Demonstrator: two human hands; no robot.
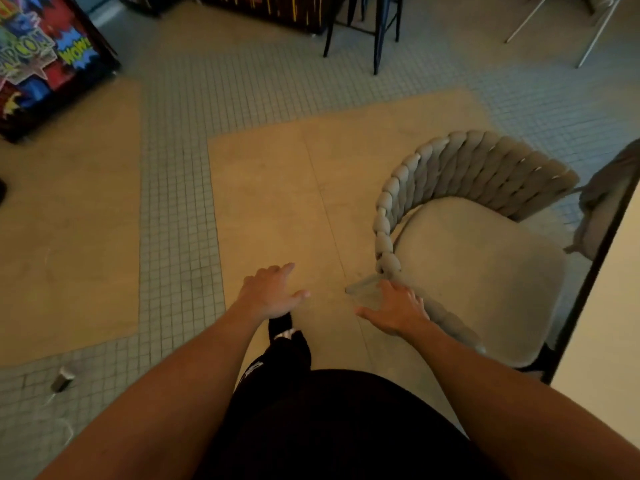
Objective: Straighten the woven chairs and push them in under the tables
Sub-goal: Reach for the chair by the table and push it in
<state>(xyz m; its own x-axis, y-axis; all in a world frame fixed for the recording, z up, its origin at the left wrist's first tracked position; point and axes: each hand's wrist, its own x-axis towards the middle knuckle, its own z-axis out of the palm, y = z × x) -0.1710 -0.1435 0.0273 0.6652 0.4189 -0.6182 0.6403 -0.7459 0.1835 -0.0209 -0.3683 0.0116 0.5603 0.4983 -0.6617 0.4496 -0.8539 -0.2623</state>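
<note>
**Positioning the Woven Chair for the Push-In**

The right hand (394, 308) lies with fingers spread and straight against the near end of the braided backrest of the woven chair (474, 258); it grips nothing. Whether the palm bears on the braid or only the fingertips touch cannot be told. The left hand (273, 292) hangs in the air over the tan floor panel (277, 188), fingers loose and spread, holding nothing and well apart from the chair.

The chair stands on the floor beside the dark edge of the table (609, 306), which enters at the right. The seat's far side lies close along that edge, and the curved backrest appears turned at an angle to the edge, so the chair appears neither squared nor pushed in.

Recommended procedure for this step:

1. Bring the left hand onto the backrest rim, apart from the right, so that two contact points control rotation.
2. Curl the fingers over the braid instead of pressing flat; flat contact may slip on the soft weave.
3. Rotate until the backrest faces away from the table edge.
4. Push straight toward the table, watching that the legs do not catch on the tile seams.

A second chair (602, 202) is partly visible past the table's far edge.
</note>
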